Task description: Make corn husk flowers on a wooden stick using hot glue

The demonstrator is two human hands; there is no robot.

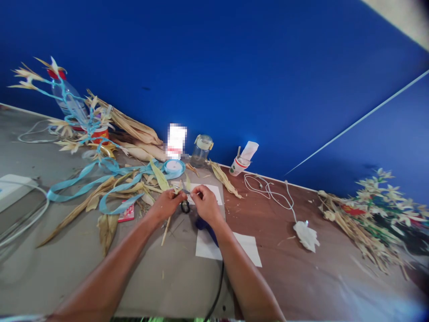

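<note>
My left hand [167, 203] is closed in a pinch, with a small pale piece of corn husk [176, 190] at its fingertips. Just to its right, my right hand [206, 203] is also pinched; whatever it holds is too small to make out. Between the hands lie scissors [185, 207] with black handles, partly covered by the fingers. A thin pale stalk [166, 231] slants below my left hand. Under my right wrist rests a dark blue glue gun [207, 228], partly hidden by the forearm, on white paper [204, 250].
Light blue ribbon [72, 190] trails from a roll [174, 167] among dry husks [103, 228] on the left. Husk flowers on blue stems [90, 127], a glass jar [200, 152] and a paper cup [238, 166] line the wall. White cable [273, 192] and more husk flowers [385, 201] lie right.
</note>
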